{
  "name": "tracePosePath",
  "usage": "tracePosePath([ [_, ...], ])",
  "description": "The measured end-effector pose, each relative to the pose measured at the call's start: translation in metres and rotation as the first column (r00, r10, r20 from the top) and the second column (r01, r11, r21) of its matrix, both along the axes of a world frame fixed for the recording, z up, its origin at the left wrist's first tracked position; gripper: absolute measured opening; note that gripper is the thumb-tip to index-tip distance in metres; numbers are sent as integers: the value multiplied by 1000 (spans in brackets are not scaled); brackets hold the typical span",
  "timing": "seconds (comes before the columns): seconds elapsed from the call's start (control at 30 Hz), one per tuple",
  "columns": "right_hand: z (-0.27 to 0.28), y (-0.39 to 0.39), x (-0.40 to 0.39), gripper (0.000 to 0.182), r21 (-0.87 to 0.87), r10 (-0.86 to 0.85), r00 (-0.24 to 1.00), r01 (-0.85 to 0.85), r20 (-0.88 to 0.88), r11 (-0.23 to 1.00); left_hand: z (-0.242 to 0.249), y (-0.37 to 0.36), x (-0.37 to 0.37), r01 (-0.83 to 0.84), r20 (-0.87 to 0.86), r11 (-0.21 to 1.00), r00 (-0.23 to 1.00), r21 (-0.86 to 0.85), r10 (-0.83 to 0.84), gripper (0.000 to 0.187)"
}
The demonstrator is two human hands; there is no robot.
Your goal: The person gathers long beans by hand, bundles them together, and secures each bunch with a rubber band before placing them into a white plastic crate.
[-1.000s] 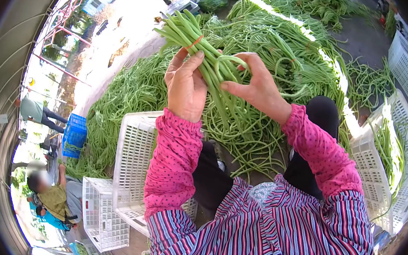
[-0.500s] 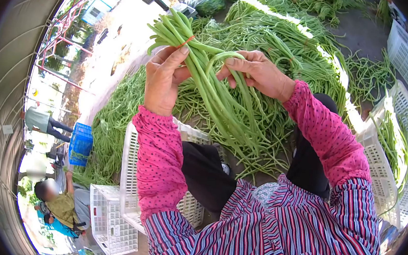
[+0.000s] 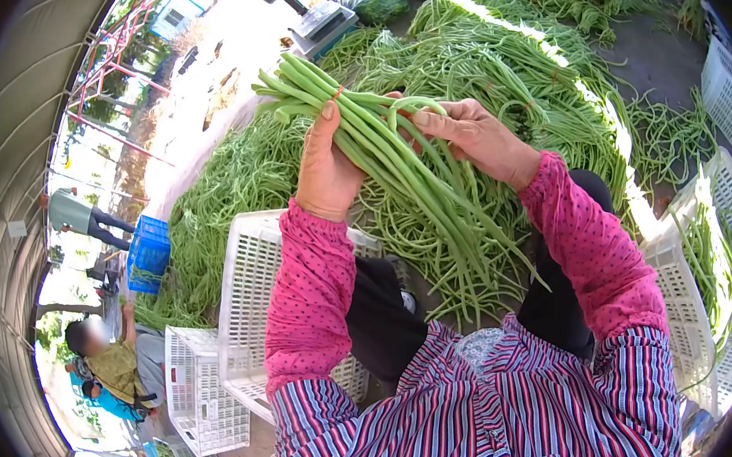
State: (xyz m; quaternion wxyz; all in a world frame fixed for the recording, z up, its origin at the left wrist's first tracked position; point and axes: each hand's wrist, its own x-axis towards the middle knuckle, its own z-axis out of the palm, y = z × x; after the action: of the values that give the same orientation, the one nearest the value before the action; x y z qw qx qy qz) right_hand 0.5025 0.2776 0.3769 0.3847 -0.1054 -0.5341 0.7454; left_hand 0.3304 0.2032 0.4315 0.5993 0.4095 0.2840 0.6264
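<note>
A bundle of long green beans is held up in front of me, an orange-red band round it near its thick end. My left hand is closed round the bundle beside the band, the thumb lying along the top and the other fingers mostly hidden behind the beans. To the right, my right hand pinches a bean that curves in a loop out of the bundle. The loose thin ends hang down to the right. Behind the hands spreads a large heap of green beans.
White crates stand at my left and lower left, and another white crate holding beans is at the right. A blue crate and two people are at the far left. A scale stands beyond the heap.
My left hand has moved right and down, and the bundle has tilted flatter, its tips swinging right. My right hand has shifted slightly right, still on the looped bean.
</note>
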Motion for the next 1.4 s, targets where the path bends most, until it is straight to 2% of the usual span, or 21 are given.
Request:
tracePosePath([
  [0.03, 0, 7, 0, 27, 262, -151, 987, 131, 59, 956, 1, 0, -1, -133, -30, 991, 991, -15, 132, 46],
  [0.1, 3, 14, 5, 25, 327, -201, 979, 182, 24, 927, -7, 4, -14, -104, -63, 994, 993, -14, 103, 40],
  [0.17, 23, 13, 20, 23, 348, -223, 934, 118, 279, 930, -6, 3, -14, -137, -175, 989, 977, -64, 124, 37],
  [0.33, 18, 15, 21, 32, 243, -104, 944, 26, 315, 970, 1, 6, -10, -253, -244, 964, 943, -78, 228, 36],
  [0.43, 14, 17, 21, 34, 117, 15, 968, -46, 251, 992, 5, 12, -9, -277, -243, 953, 940, -125, 241, 39],
  [0.5, 11, 18, 21, 34, -52, 125, 978, -117, 169, 992, 4, 19, -7, -335, -196, 932, 932, -136, 306, 38],
  [0.53, 11, 18, 22, 34, -52, 124, 978, -117, 169, 992, 3, 22, -11, -315, -169, 935, 943, -163, 288, 33],
  [0.57, 11, 17, 25, 33, -59, 85, 968, -74, 235, 996, 2, 26, -14, -315, -169, 935, 943, -163, 288, 33],
  [0.63, 7, 18, 32, 32, -62, 50, 952, -33, 301, 998, -1, 32, -24, -332, -25, 921, 942, -203, 334, 28],
  [0.73, -14, 30, 58, 32, -68, 3, 895, 30, 446, 997, -7, 33, -42, -375, 16, 894, 921, -246, 390, 23],
  [0.8, -37, 49, 74, 31, -139, -198, 776, 344, 599, 929, -10, 33, -53, -358, 63, 893, 920, -274, 388, 21],
  [0.83, -49, 59, 81, 31, -140, -194, 774, 342, 602, 929, -11, 33, -54, -359, 65, 891, 918, -277, 391, 21],
  [0.87, -58, 67, 87, 31, -70, -373, 702, 515, 607, 854, -11, 31, -55, -322, 85, 908, 931, -268, 355, 21],
  [0.9, -66, 75, 90, 31, 1, -537, 597, 669, 596, 743, -11, 31, -55, -283, 104, 925, 943, -255, 318, 22],
  [0.97, -54, 69, 88, 31, -47, -541, 622, 680, 567, 732, -11, 31, -48, -265, 140, 924, 940, -276, 312, 23],
  [1.07, -23, 38, 65, 32, -128, -472, 779, 563, 414, 817, -7, 33, -39, -79, 168, 958, 977, -277, 129, 34],
  [1.1, -16, 28, 57, 32, -129, -472, 778, 564, 415, 816, -8, 36, -37, -78, 168, 957, 977, -278, 128, 34],
  [1.2, -9, 6, 32, 27, -45, -350, 886, 381, 306, 924, -10, 39, -26, -136, 124, 948, 976, -287, 178, 32],
  [1.27, -19, -1, 10, 21, 294, -434, 886, 376, 165, 879, -7, 38, -17, -130, 147, 942, 972, -309, 182, 30],
  [1.3, -20, -8, 2, 21, 293, -435, 885, 377, 165, 878, -7, 39, -16, -121, 170, 938, 968, -326, 184, 28],
  [1.4, -24, -24, -19, 18, 529, -643, 764, 523, 56, 668, -10, 41, -16, -107, 140, 950, 978, -292, 153, 22],
])
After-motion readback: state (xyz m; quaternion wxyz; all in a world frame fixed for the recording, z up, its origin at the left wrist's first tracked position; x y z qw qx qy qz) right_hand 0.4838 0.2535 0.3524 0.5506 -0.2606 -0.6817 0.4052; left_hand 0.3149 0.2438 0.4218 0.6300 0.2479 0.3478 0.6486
